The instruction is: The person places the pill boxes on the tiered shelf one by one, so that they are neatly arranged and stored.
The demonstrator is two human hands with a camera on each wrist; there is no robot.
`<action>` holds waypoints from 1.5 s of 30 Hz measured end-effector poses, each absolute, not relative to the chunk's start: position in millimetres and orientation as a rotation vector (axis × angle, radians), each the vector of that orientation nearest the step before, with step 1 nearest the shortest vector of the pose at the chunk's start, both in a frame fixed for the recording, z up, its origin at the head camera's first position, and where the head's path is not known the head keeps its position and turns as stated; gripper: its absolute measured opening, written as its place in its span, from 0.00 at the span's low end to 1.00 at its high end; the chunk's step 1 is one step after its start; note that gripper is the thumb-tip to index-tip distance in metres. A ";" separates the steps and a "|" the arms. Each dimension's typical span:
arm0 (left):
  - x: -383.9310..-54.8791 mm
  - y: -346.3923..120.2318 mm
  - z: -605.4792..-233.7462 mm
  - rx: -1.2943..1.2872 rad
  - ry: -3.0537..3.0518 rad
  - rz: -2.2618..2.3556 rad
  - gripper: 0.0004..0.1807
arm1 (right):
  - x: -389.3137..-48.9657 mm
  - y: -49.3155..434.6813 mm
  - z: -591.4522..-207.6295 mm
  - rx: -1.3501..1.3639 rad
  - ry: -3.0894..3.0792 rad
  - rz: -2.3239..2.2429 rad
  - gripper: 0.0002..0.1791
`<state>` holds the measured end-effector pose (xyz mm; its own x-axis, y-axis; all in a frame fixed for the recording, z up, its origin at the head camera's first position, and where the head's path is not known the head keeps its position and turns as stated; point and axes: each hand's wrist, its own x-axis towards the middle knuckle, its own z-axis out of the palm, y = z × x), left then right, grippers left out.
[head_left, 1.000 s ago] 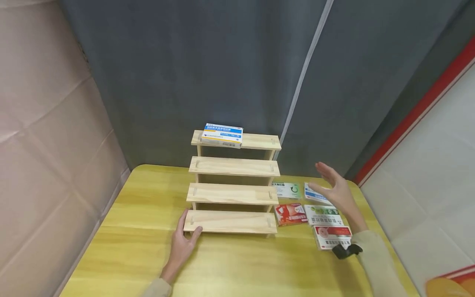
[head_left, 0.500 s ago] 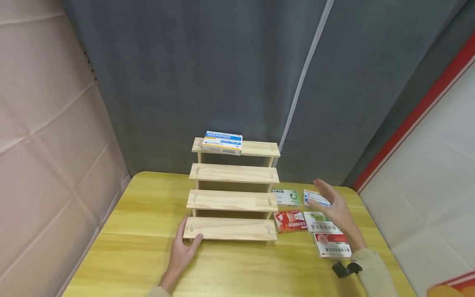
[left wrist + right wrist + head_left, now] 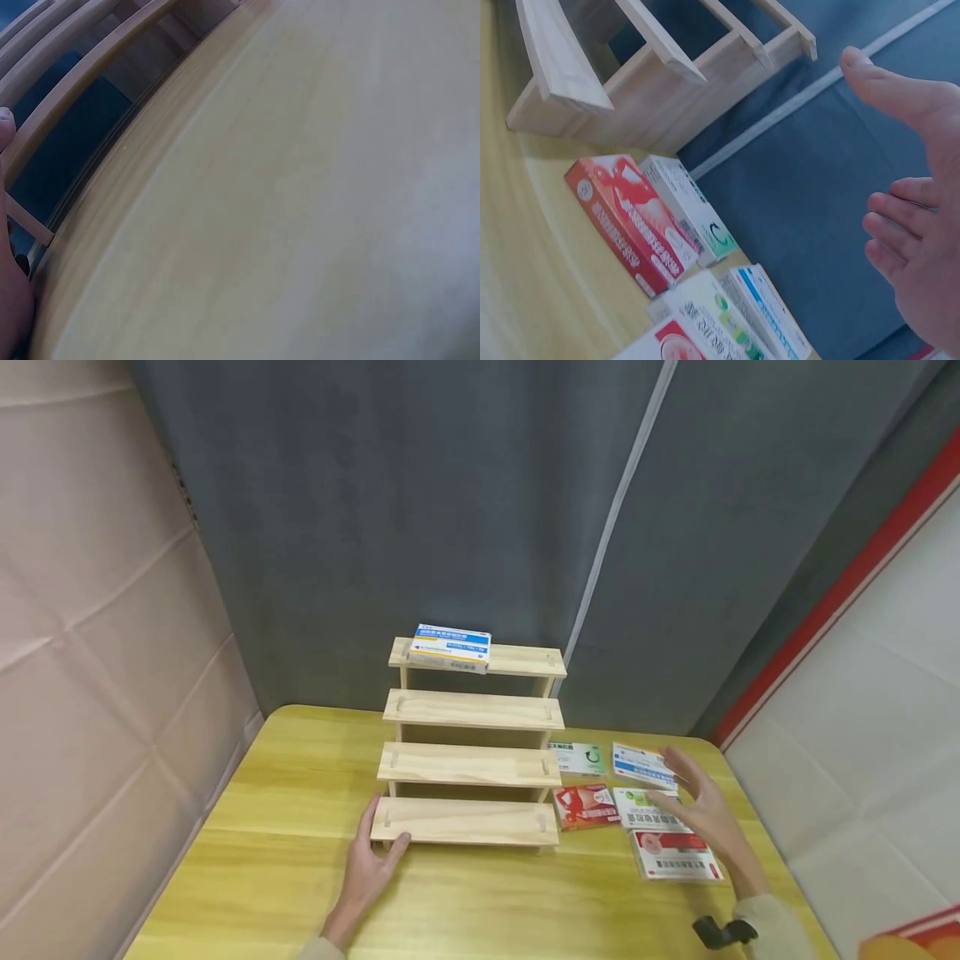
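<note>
A stepped wooden display rack (image 3: 465, 821) stands on the table, its lowest step towards me. My left hand (image 3: 363, 870) grips the left end of that step, thumb along the front edge. On the top step lies a blue-and-white medicine box (image 3: 450, 647). Over the boxes at the right hovers my right hand (image 3: 708, 814), thumb and fingers spread, holding nothing. Below and around it lie a blue-striped white box (image 3: 637, 763), a green-and-white box (image 3: 636, 810) and a red-and-white box (image 3: 673, 858). Closer to the rack are a red box (image 3: 634, 221) and a pale green box (image 3: 577, 760).
A dark grey curtain (image 3: 420, 510) hangs behind the yellow wood-grain table (image 3: 465, 902). Light padded panels (image 3: 82, 635) flank it on the left, and a white wall with a red band (image 3: 832, 606) on the right.
My right hand has moved right and slightly back towards me, uncovering more of the blue-striped box. The left hand stays on the rack. The head view has tilted up a little.
</note>
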<state>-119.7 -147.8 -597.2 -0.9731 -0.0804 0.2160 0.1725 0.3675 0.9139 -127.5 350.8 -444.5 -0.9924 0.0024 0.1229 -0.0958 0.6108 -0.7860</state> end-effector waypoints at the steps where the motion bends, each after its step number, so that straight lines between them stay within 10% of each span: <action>1: -119.2 -147.4 -598.2 -0.084 -2.403 -1.648 0.45 | -124.7 353.1 -445.9 0.075 -2.726 1.334 0.48; 45: -121.1 -149.2 -600.9 -0.144 -2.337 -1.671 0.44 | -80.2 408.3 -516.5 -0.287 -2.932 1.476 0.56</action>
